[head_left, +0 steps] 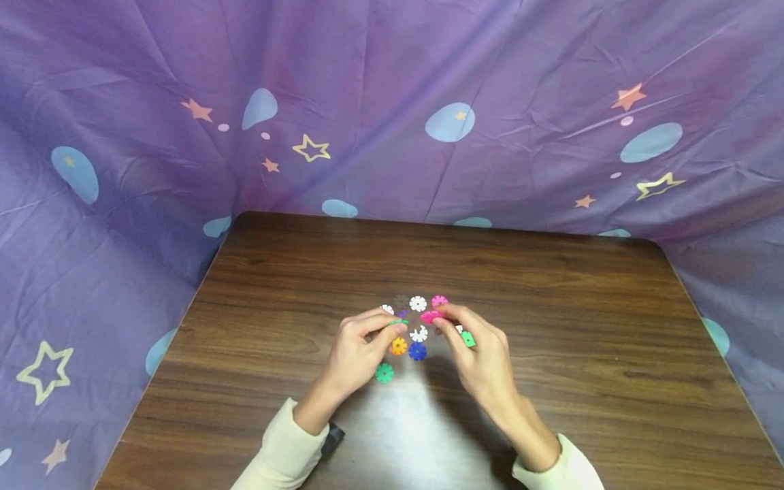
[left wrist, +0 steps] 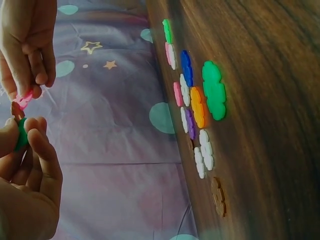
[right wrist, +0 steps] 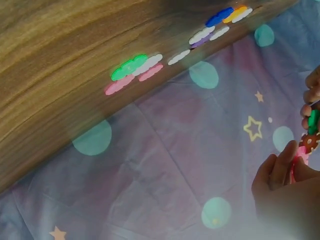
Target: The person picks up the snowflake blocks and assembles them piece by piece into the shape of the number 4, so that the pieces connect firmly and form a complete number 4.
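Above the table, my left hand pinches a green notched plastic disc between thumb and fingers. Next to that disc stands a brown disc, which looks joined to it. Facing it, my right hand pinches a pink notched disc. In the right wrist view the pink disc meets the brown disc's edge; whether their slots interlock I cannot tell. Below the hands lie loose discs: an orange one, a blue one, a green one and a white one.
A brown wood-grain table spreads under both hands. More discs lie near the right hand, among them a green one and a pink one. A purple curtain with stars hangs behind the table and at its sides.
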Demonstrator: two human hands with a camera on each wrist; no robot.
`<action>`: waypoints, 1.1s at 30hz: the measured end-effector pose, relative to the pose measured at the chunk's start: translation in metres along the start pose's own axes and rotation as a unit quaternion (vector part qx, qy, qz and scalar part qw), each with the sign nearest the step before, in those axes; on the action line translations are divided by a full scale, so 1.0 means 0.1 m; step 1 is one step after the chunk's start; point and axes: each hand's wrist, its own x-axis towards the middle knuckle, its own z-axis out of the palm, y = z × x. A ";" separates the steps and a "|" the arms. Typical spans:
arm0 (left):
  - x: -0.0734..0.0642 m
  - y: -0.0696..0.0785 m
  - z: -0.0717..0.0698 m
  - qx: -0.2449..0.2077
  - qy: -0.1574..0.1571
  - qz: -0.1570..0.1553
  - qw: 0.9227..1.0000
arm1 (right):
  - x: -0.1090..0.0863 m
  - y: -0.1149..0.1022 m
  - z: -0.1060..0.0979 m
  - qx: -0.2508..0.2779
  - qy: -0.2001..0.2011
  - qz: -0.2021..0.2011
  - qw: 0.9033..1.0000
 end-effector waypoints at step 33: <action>0.01 0.08 0.00 -0.067 -0.068 -0.118 0.988 | 0.01 0.07 0.02 -0.001 -0.022 -0.014 1.000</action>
